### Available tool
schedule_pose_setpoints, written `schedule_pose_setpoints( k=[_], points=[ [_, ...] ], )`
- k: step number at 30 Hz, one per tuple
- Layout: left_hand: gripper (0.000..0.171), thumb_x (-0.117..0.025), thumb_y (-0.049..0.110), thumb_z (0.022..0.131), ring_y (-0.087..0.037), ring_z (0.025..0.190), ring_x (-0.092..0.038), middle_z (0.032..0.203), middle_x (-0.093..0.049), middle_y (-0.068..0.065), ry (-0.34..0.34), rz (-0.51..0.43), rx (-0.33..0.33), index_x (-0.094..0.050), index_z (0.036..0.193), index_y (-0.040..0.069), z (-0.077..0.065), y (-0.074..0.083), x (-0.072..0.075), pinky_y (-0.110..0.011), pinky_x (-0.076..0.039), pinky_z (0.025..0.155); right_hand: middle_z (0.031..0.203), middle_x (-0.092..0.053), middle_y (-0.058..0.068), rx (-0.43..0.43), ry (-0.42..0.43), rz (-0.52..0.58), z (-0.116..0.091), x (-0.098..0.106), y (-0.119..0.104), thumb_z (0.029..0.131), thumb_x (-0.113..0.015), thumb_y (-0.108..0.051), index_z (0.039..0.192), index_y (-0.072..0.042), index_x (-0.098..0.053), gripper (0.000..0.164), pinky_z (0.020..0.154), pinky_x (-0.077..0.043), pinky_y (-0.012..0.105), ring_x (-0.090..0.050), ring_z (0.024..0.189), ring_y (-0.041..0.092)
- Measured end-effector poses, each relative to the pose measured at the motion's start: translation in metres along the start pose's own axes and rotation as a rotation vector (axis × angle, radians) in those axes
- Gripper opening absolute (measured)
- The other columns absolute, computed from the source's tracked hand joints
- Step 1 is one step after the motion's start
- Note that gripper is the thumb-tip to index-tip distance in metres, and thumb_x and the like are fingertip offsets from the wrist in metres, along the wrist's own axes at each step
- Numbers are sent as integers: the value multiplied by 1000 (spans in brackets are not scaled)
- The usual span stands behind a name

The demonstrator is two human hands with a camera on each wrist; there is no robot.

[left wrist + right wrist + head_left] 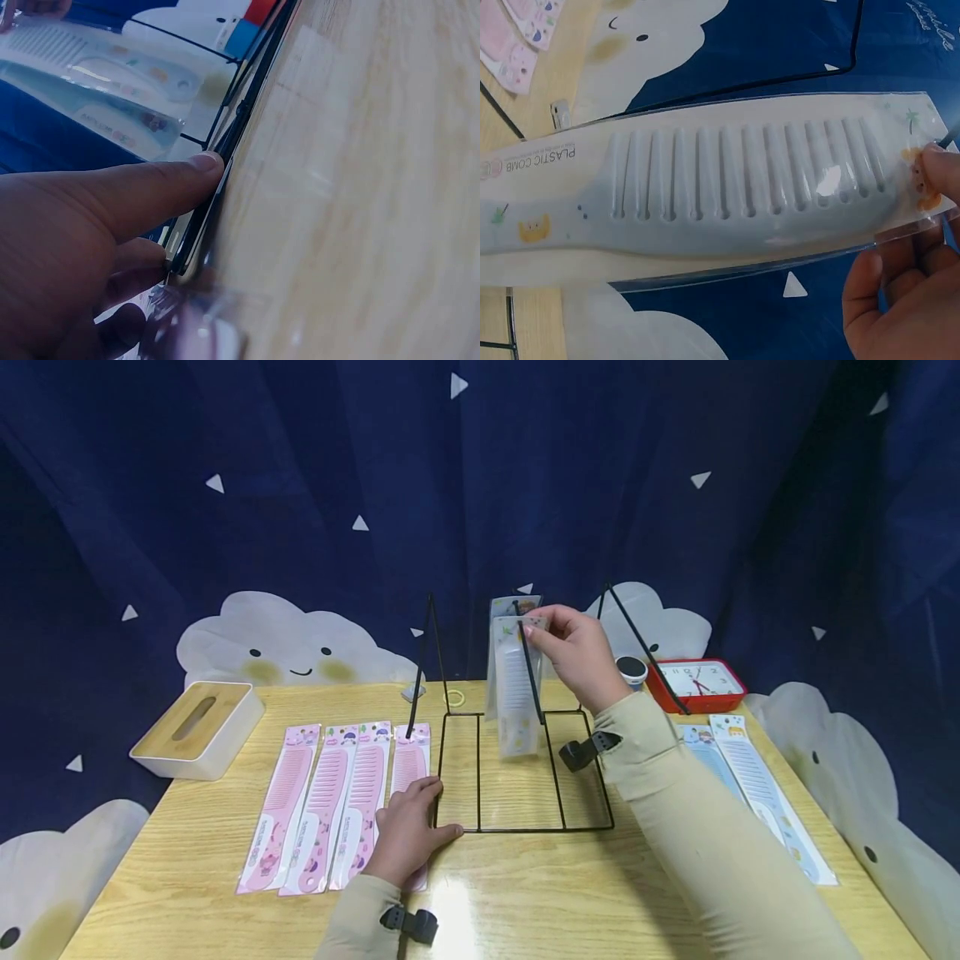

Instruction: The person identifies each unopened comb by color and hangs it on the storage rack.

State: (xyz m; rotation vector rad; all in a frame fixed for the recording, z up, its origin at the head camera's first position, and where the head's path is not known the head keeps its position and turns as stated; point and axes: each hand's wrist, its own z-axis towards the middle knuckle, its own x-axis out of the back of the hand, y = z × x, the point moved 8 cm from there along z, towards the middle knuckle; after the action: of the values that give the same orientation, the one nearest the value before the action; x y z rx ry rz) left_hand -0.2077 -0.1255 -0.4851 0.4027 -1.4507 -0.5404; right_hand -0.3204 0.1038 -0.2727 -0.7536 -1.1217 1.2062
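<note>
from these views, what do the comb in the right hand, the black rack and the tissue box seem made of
Comb: plastic, semi-gloss; its packaging reads PLASTIC COMB. Black rack: probably coated metal, given thin, stiff-looking bent rods. Tissue box: looks like smooth white plastic; matte tan lid, perhaps wood or bamboo.

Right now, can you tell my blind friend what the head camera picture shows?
A person's right hand pinches the top of a packaged comb at a black wire rack; the left hand touches the rack's base. Pink combs lie left and blue combs right, on a wooden table.
</note>
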Motion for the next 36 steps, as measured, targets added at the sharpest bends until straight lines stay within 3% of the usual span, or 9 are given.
schedule_pose_setpoints(
  k=[5, 11, 18, 25, 31, 36],
  points=[
    [78, -87, 40, 73, -32, 117, -53, 144, -54, -5, -1, -1, 2, -60, 137, 5, 1, -1, -1, -49, -34, 84, 107, -67, 8, -26, -11, 40, 1, 0, 3, 99, -63, -13, 113, -3, -69, 18, 83, -51, 30, -60, 95, 17],
    [77, -87, 40, 73, -32, 115, -53, 143, -55, -6, 1, 3, -3, -61, 136, 5, 1, 1, 0, -49, -34, 83, 105, -67, 5, -25, -14, 37, 0, 4, 13, 97, -68, -16, 104, -3, -67, 14, 84, -49, 28, -61, 96, 15],
    [77, -87, 40, 74, -32, 117, -53, 144, -55, -5, -2, 4, -4, -60, 136, 5, 1, 2, -1, -49, -35, 83, 108, -69, 7, -52, -9, -29, -13, 20, 48, 98, -68, -23, 115, -4, -68, 26, 90, -48, 29, -63, 100, 16],
    [77, -86, 40, 75, -33, 118, -53, 145, -54, -6, -7, 7, -1, -60, 137, 4, 1, 2, -1, -49, -35, 83, 112, -69, 11, -76, 73, -200, -30, 61, 103, 98, -66, -27, 117, -4, -69, 30, 86, -48, 23, -62, 100, 12],
    [77, -87, 40, 74, -33, 118, -52, 146, -53, -6, -14, 7, 7, -59, 138, 4, 0, 2, 0, -50, -35, 83, 117, -65, 8, -158, 72, -273, -43, 104, 154, 99, -64, -36, 125, -3, -64, 42, 85, -44, 22, -57, 101, 7],
    [77, -87, 40, 75, -33, 118, -52, 146, -53, -6, -15, 3, 3, -59, 137, 4, 0, 2, 0, -50, -35, 82, 120, -68, 15, -183, 126, -357, -55, 146, 179, 98, -66, -38, 125, -1, -66, 46, 83, -44, 19, -57, 95, -1]
  ],
)
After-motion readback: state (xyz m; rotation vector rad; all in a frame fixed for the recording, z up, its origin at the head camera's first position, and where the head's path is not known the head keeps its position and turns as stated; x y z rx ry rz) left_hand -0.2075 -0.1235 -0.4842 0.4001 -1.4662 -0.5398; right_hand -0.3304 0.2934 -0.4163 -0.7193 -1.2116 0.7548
